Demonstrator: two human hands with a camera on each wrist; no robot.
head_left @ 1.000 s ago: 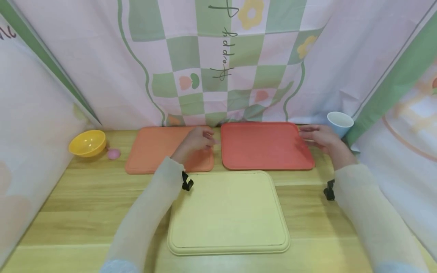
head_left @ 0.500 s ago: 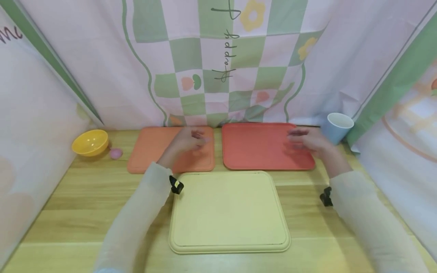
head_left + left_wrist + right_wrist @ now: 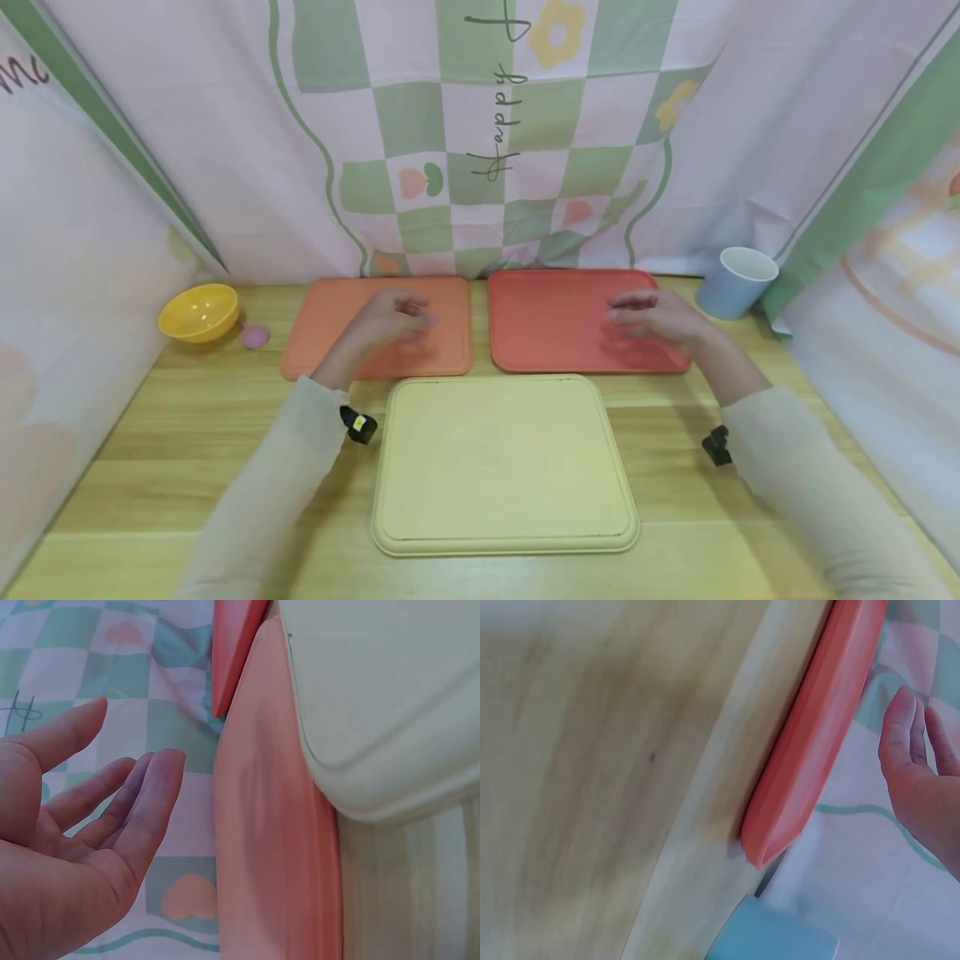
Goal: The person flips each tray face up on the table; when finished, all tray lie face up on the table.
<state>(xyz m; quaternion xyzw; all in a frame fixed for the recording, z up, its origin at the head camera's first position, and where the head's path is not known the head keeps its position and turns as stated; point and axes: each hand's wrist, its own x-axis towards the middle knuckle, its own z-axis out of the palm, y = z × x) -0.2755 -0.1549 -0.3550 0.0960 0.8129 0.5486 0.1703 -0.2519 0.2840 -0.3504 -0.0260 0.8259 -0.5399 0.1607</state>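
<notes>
My left hand [image 3: 390, 318] hovers over the orange tray [image 3: 318, 333] at the back left, fingers relaxed and holding nothing. In the left wrist view that hand [image 3: 82, 825] shows its thumb apart from loosely bent fingers. On the other side, my right hand [image 3: 654, 317] is above the right part of the red tray [image 3: 551, 321], also holding nothing. The right wrist view shows its relaxed fingers [image 3: 897, 739] beyond the red tray's edge [image 3: 810, 742]. In front of both trays lies a pale yellow tray [image 3: 506, 467] on the wooden table.
A yellow bowl [image 3: 198, 313] stands at the far left with a small pink object [image 3: 255, 337] beside it. At the back right is a light blue cup [image 3: 735, 287]. A patterned curtain [image 3: 480, 125] hangs right behind the trays.
My left hand has moved left from the gap between the trays to over the orange one. My right hand has moved left from the red tray's right edge to over it.
</notes>
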